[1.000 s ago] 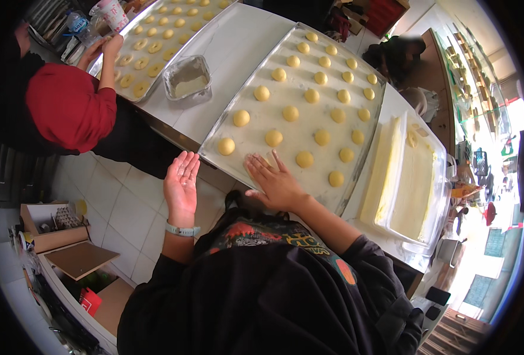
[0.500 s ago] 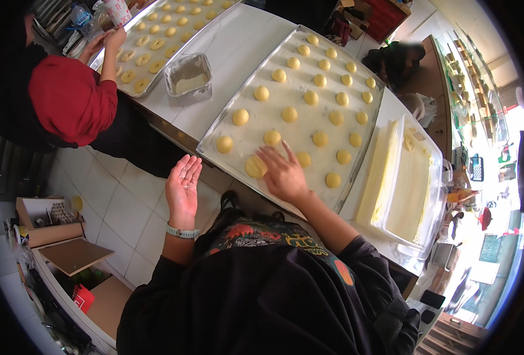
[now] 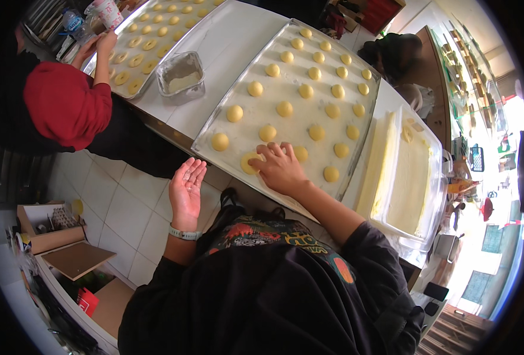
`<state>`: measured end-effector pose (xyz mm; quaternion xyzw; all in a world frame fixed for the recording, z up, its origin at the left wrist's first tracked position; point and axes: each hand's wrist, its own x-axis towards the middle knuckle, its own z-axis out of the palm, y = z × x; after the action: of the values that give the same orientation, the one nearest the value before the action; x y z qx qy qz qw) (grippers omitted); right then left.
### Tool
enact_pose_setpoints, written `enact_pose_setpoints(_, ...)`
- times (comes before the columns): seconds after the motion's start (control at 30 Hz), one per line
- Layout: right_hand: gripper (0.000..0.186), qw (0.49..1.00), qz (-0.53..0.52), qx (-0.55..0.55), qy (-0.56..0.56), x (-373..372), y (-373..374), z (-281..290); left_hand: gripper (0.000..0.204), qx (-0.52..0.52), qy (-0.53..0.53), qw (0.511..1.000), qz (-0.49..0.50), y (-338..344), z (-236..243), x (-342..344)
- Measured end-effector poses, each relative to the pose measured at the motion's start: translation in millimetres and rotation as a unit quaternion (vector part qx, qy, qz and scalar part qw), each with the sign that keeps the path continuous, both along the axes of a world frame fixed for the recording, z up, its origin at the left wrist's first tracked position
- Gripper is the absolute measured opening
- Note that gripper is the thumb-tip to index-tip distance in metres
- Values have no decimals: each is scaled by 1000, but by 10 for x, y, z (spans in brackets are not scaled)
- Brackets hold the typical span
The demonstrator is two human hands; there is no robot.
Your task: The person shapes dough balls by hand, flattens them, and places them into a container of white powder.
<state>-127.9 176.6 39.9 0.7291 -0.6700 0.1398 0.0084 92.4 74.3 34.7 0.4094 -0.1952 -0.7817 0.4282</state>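
My left hand [image 3: 187, 189] is palm up just off the tray's near edge, open and holding nothing, with a little white powder on it. My right hand [image 3: 281, 167] arches over the large metal tray [image 3: 209, 148], fingers bent but apart, its fingertips at a flattened dough disc [image 3: 248, 163] that it partly hides. Rows of several round yellow dough balls [image 3: 219, 141] cover the tray. Right of it is a clear plastic container [image 3: 413, 195] with pale yellow residue inside and a dough ring near its far end.
A co-worker in red sleeves [image 3: 66, 106] has both hands at a second tray of dough rings [image 3: 120, 89]. A metal tub of white powder [image 3: 188, 89] sits between the trays. Open cardboard boxes [image 3: 43, 234] are at lower left; another person [image 3: 392, 56] is at back right.
My right hand has gone from lying flat over the dough to bent fingers, exposing a flattened disc beneath. My left hand has shifted slightly down and right in the picture.
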Motion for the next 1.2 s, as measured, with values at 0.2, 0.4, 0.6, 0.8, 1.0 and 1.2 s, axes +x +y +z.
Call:
enact_pose_setpoints(0.2,19,1000,3,10,25,99,17,105,25,-13,-14,996,-83,192,-25,-89)
enact_pose_setpoints(0.4,30,998,-27,44,-27,109,54,-7,25,-7,-24,971,-239,485,-9,-313)
enact_pose_setpoints(0.6,31,981,-86,-17,-176,192,199,342,18,-37,11,972,-234,535,209,-699)
enact_pose_setpoints(0.8,32,981,-155,-74,-91,207,321,527,24,-79,51,972,-214,552,241,-985)
enact_pose_setpoints(1.0,28,957,-149,-127,-213,149,456,675,27,-145,26,944,-294,462,296,-1173)
enact_pose_setpoints(1.2,31,798,-210,-138,-547,-117,536,632,25,-245,-40,884,-395,476,402,-1239)
